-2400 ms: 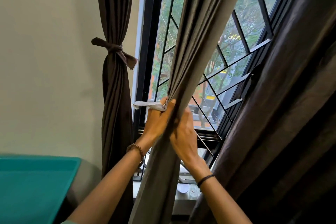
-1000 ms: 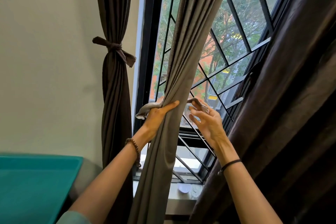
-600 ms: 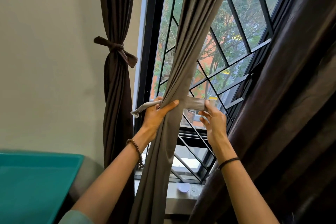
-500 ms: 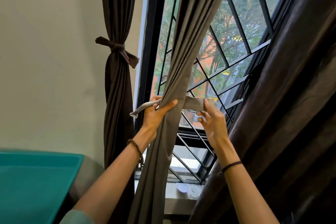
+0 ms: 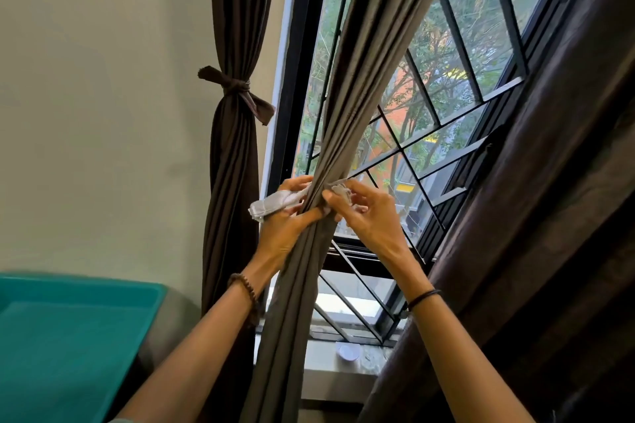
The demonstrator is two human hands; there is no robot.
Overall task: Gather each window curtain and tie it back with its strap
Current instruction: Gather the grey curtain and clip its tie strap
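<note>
A grey-brown curtain (image 5: 360, 86) hangs gathered in front of the window. My left hand (image 5: 285, 227) grips the bunched fabric with its thumb across the front, and the light grey end of the strap (image 5: 271, 206) sticks out to the left over its fingers. My right hand (image 5: 364, 213) pinches the strap's other end right against the curtain's right side. The strap runs behind the gathered cloth. At the wall a dark brown curtain (image 5: 233, 161) hangs tied with a knotted strap (image 5: 237, 86).
A wide dark curtain (image 5: 536, 216) hangs loose on the right, close to my right arm. Behind the fabric is a black window grille (image 5: 439, 113). A teal surface (image 5: 68, 336) sits low left. A small white round object (image 5: 348, 352) lies on the sill.
My right hand has brought its strap end in from the right to the curtain's edge, close to my left hand. The left hand keeps its hold on the gathered curtain.
</note>
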